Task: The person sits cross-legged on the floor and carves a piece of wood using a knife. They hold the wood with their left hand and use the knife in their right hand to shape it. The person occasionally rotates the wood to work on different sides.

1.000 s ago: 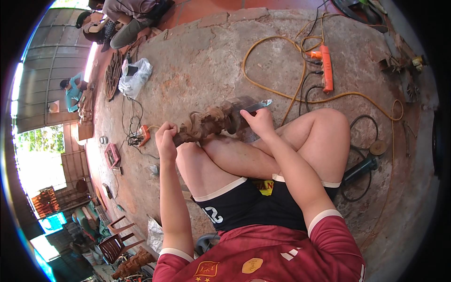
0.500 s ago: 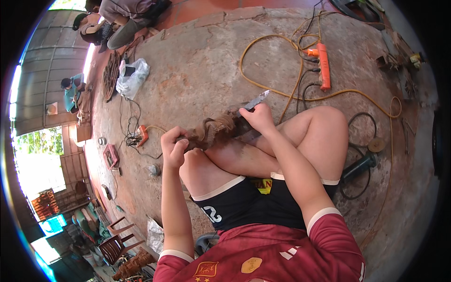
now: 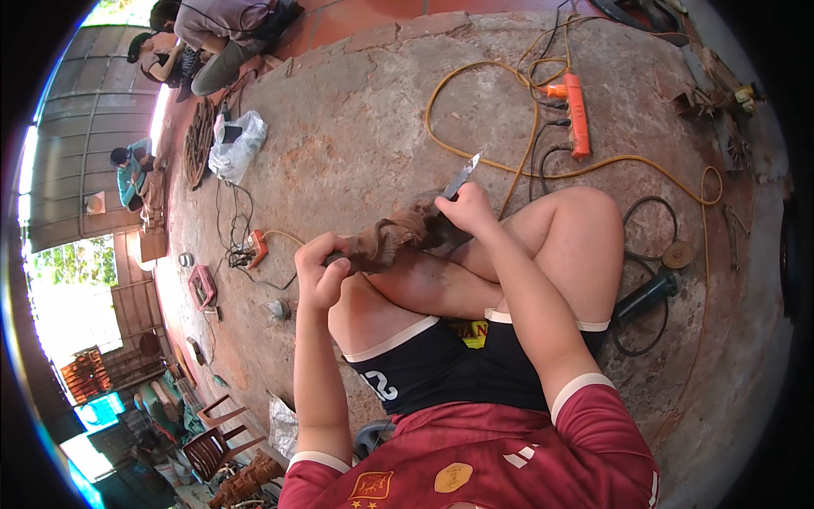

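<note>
Across my crossed legs lies a twisted brown carved wood piece (image 3: 390, 238), rough and dark toward its right end. My left hand (image 3: 324, 271) is closed around its left end, thumb on top. At its right end, my right hand (image 3: 469, 209) is closed on a knife (image 3: 462, 176), whose shiny narrow blade sticks out past the thumb, pointing away and up to the right. The knife's handle is mostly hidden by my fingers, and I cannot tell whether the blade touches the wood.
An orange power strip (image 3: 577, 116) with a looped yellow cord lies ahead to the right. A dark green power grinder (image 3: 648, 299) rests beside my right knee. At left are a clear plastic bag (image 3: 237, 146), another orange socket block (image 3: 256, 248) and a pink frame (image 3: 202, 287). People sit farther off.
The knife blade has swung to point more steeply away from me. The wood piece has turned slightly, and my left hand has moved a little to the right with it.
</note>
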Demonstrator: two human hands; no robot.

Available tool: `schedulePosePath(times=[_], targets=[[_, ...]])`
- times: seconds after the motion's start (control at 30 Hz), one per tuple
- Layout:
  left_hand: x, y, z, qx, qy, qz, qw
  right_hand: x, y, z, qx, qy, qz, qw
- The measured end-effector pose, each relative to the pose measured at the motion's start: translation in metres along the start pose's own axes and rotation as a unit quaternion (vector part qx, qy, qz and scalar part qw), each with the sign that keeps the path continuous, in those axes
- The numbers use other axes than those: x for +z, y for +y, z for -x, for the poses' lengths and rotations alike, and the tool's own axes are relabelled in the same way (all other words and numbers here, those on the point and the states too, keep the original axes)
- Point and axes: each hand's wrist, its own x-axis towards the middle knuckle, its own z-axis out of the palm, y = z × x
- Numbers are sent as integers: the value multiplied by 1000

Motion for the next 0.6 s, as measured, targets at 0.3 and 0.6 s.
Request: schedulePosePath(times=[0.3, 0.6], targets=[[2, -1, 8, -17, 18, -5, 1000, 10, 4, -2, -13, 20, 72, 997], [-1, 1, 7, 0, 6, -10, 1000, 0, -7, 3, -33, 7, 4, 999]])
